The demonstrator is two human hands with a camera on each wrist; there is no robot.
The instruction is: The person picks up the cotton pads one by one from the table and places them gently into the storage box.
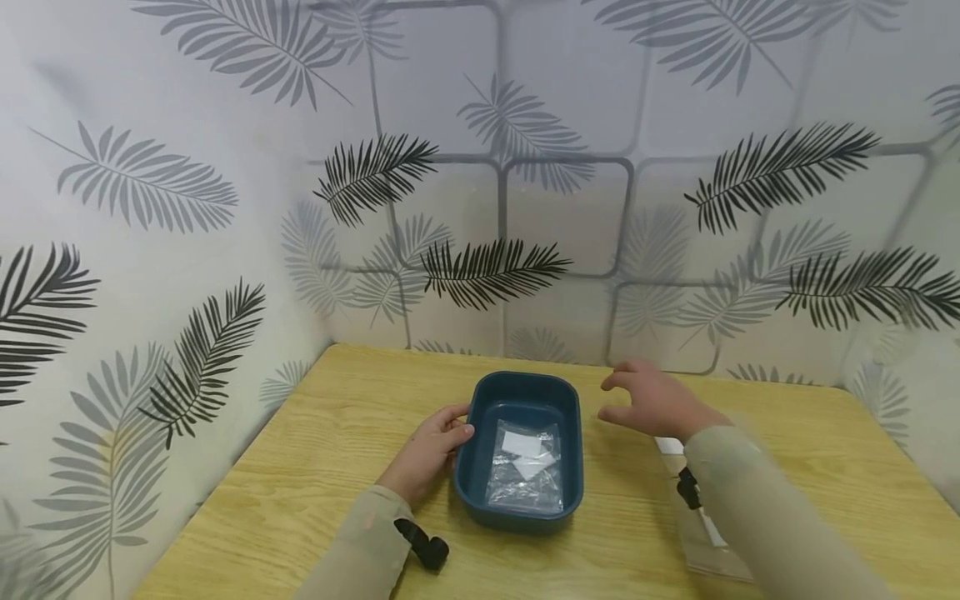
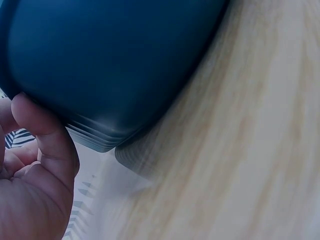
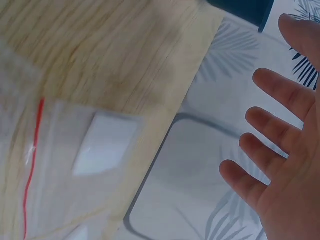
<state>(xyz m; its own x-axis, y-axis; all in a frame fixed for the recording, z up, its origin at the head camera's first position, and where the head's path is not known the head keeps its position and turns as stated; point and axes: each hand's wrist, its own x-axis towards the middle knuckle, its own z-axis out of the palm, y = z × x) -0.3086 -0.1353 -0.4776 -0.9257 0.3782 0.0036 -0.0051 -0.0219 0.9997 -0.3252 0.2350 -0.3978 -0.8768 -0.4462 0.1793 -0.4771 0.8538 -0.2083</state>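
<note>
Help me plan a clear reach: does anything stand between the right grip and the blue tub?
Nothing visible does: only tabletop shows between the right grip and the tub. A plastic bag lies under the right sleeve, outside that gap.

Wood-grain table – leaf-print backdrop (black, grey) behind.
</note>
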